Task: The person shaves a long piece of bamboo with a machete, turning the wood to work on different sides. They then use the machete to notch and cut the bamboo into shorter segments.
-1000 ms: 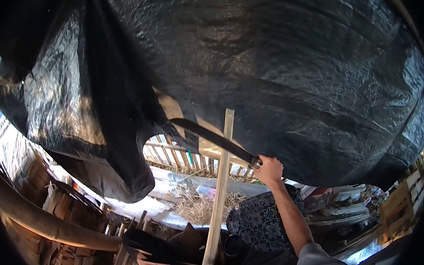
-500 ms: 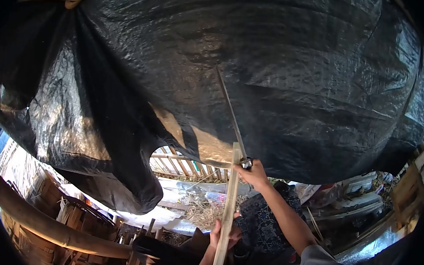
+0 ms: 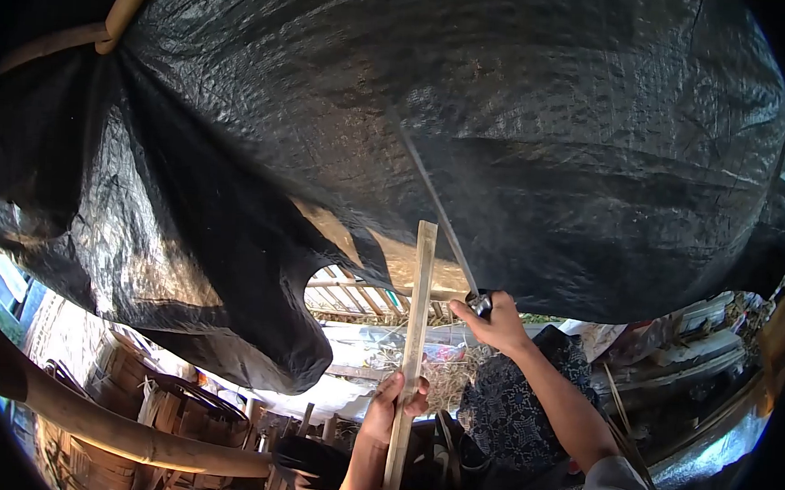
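My left hand is wrapped round the lower part of a long, pale wooden strip, which stands nearly upright in front of me. In my right hand is the dark handle of a machete. Its long, narrow blade points up and to the left, slightly blurred at the tip. The blade's lower part is a little to the right of the strip's top end, apart from it in this view. The palm side of my right hand is hidden.
A large black tarp hangs across the upper view. A bamboo pole crosses the lower left, near woven baskets. Patterned dark cloth lies below my right arm. Dry straw and a bamboo slat fence show beyond.
My right hand and the machete have moved right, away from the strip they were close against. The strip and my left hand sit higher in view. The view has shifted somewhat.
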Demonstrator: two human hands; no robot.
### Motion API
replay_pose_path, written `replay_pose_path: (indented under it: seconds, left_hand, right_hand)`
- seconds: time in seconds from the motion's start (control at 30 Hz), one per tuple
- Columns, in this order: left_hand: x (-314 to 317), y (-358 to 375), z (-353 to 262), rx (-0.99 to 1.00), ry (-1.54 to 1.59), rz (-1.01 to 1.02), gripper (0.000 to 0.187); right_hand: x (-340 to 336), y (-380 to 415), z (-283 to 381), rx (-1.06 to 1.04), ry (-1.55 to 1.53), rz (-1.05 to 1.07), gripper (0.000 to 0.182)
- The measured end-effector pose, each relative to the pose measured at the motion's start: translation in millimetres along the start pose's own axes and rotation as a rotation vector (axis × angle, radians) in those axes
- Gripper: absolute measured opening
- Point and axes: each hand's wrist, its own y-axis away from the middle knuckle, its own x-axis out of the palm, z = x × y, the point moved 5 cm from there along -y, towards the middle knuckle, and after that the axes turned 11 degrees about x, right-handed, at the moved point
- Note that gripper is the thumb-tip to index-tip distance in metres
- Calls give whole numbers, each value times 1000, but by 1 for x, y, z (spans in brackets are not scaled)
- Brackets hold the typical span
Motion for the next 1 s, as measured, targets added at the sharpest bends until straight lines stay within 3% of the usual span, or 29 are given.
replay_pose_path:
  seconds: [0.07, 0.2, 0.27, 0.3, 0.4, 0.43, 0.47, 0.53, 0.57, 0.6, 0.67, 0.7, 0.73, 0.8, 0.87, 0.93, 1.0]
  left_hand:
    - [5, -1, -12, 18, 30, -75, 41]
    - [25, 4, -31, 0, 78, -20, 27]
    - [29, 9, -32, 23, 67, -16, 36]
    - [31, 12, -31, 28, 43, -13, 30]
    - [22, 42, -16, -5, -47, -163, 31]
    - [27, 49, -17, 13, 40, -42, 35]
    - [23, 61, -18, 31, -7, -82, 41]
    - [33, 73, -25, 124, 23, 70, 48]
    - [35, 79, -31, 153, -89, -51, 51]
    - [21, 82, -30, 126, -83, -98, 50]
    - [19, 79, -31, 78, -55, -184, 61]
    - [19, 76, -31, 87, -54, -179, 61]
    - [14, 76, -31, 89, -91, -237, 59]
    - [9, 76, -30, 83, -136, -297, 56]
    - [3, 83, -32, 101, -143, -478, 47]
    - [0, 78, -29, 112, 32, -299, 39]
    - [-6, 76, -25, 87, 104, -257, 35]
  right_hand:
    - [-2, 3, 3, -79, -14, 5, 37]
    - [4, 12, 2, -319, 176, -19, 57]
    - [10, 22, 7, -649, 655, -176, 68]
    - [9, 29, 13, -880, 727, -323, 73]
    - [17, 31, 13, -934, 790, -206, 73]
    - [18, 30, 6, -752, 893, -121, 66]
    - [16, 27, 7, -516, 931, -15, 61]
    - [7, 6, -5, -326, 675, -67, 55]
    - [4, 0, -6, -248, 550, -86, 49]
    - [6, 0, -5, -335, 442, -149, 46]
    - [21, 15, -9, -164, 488, 251, 43]
    - [32, 20, -19, -413, 633, 204, 47]
    - [42, 26, -26, -658, 689, 160, 75]
    - [38, 30, -5, -648, 806, 129, 73]
    - [40, 18, -17, -502, 685, 160, 70]
    - [42, 18, -16, -518, 699, 132, 70]
    - [35, 17, -7, -580, 810, 5, 69]
